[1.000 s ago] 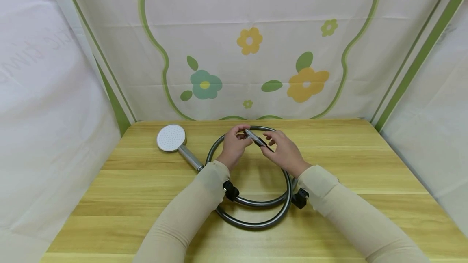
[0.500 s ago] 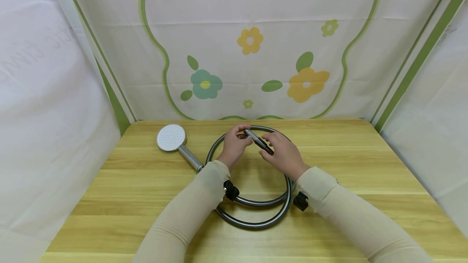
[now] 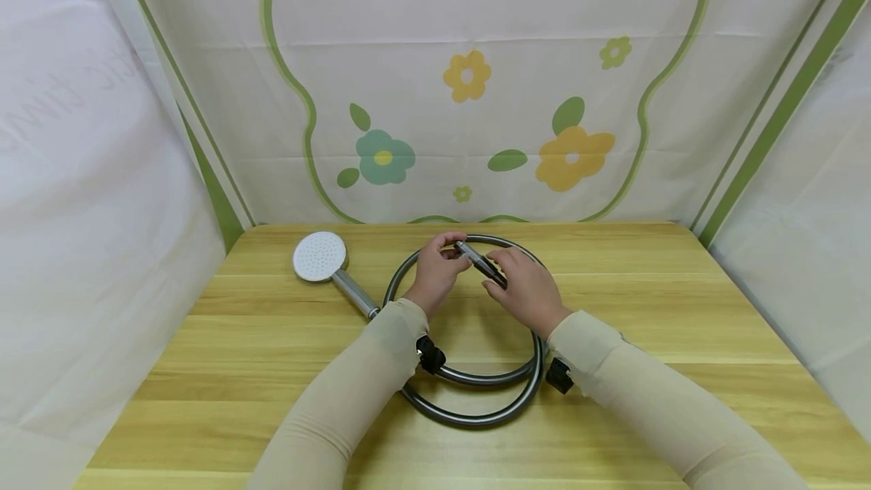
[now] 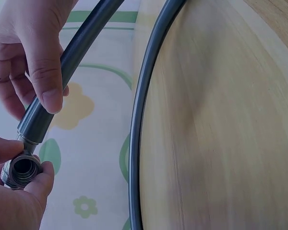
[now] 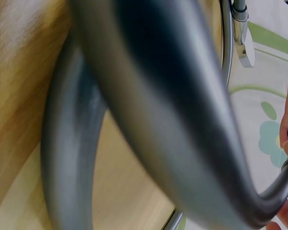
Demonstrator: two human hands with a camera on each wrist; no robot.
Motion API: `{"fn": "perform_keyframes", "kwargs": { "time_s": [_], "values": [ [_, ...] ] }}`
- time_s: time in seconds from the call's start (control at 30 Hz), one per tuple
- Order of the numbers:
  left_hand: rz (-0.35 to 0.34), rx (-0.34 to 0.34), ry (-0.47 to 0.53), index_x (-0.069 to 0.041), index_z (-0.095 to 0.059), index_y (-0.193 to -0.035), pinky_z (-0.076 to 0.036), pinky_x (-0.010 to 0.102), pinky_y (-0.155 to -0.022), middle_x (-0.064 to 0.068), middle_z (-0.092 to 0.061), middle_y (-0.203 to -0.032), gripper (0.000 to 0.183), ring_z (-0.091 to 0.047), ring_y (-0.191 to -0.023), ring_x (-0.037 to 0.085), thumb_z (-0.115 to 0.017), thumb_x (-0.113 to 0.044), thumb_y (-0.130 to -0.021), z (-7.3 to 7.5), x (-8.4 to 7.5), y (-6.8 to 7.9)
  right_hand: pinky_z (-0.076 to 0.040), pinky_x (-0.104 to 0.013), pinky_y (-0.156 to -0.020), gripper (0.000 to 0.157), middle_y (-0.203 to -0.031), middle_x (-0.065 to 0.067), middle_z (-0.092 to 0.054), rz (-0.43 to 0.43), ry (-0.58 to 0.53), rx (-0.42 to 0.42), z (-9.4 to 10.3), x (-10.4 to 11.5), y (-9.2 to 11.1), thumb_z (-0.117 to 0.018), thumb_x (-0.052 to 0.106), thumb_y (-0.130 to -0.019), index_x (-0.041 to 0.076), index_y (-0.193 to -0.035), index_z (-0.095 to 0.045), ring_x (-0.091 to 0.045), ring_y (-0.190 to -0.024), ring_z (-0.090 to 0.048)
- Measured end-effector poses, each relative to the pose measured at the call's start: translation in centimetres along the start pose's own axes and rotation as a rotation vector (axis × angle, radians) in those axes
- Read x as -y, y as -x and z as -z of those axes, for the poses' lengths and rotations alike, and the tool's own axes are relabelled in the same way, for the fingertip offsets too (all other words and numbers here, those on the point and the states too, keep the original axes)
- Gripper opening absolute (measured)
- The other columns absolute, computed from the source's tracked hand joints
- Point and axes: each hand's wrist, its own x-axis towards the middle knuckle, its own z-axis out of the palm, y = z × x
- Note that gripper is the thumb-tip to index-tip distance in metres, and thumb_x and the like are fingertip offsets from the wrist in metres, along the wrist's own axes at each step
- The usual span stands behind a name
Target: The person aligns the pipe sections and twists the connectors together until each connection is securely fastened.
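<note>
In the head view my left hand point(image 3: 433, 274) pinches the metal end of a dark grey shower hose point(image 3: 476, 420). Seen from the left wrist, its thumb and fingers hold a round connector nut point(image 4: 22, 170), whose threaded opening faces the camera. My right hand point(image 3: 531, 292) grips the hose just behind that end, with the thumb lying along the smooth sleeve point(image 4: 38, 120). A shower head point(image 3: 320, 256) with a white face and silver handle lies at the left on the table. Its handle meets the hose near my left forearm.
The hose lies looped on the wooden table point(image 3: 680, 414) beneath both hands, and a large blurred stretch of it crosses the right wrist view. A flower-printed cloth point(image 3: 422, 119) hangs behind the table, with pale cloth walls at both sides.
My right hand has shifted slightly, its fingers coming in closer around the hose behind the connector. The left hand, hose loop and shower head stay in place.
</note>
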Motion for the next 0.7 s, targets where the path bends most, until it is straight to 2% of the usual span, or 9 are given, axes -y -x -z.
{"fn": "perform_keyframes", "kwargs": {
  "time_s": [0.27,0.6,0.7],
  "values": [
    [-0.007,0.010,-0.005,-0.009,-0.062,-0.120,-0.052,0.034,-0.084,0.014,-0.059,-0.122,0.038,-0.059,-0.104,0.021,-0.065,0.007,-0.086,0.0,0.0,0.1,-0.053,-0.038,-0.066,0.034,-0.099,-0.007,-0.064,0.025,0.026,-0.046,-0.4,0.0,-0.1,-0.076,0.019,-0.084,0.007,-0.114,-0.064,-0.020,-0.082,-0.062],
    [0.004,0.016,0.003,-0.006,-0.060,-0.124,-0.052,0.035,-0.086,0.018,-0.056,-0.127,0.041,-0.058,-0.109,0.025,-0.065,0.008,-0.086,0.2,-0.2,0.0,-0.053,-0.038,-0.065,0.030,-0.096,-0.007,-0.064,0.046,0.027,-0.056,-0.4,0.1,-0.2,-0.075,0.019,-0.086,0.007,-0.112,-0.064,-0.020,-0.081,-0.062],
    [0.012,0.021,-0.007,-0.003,-0.059,-0.125,-0.051,0.035,-0.087,0.021,-0.055,-0.128,0.041,-0.057,-0.111,0.028,-0.063,0.009,-0.086,0.2,-1.1,0.6,-0.053,-0.038,-0.066,0.031,-0.097,-0.007,-0.064,0.046,0.020,-0.056,-0.3,0.2,-0.3,-0.075,0.019,-0.086,0.007,-0.112,-0.064,-0.020,-0.081,-0.062]
  ]
}}
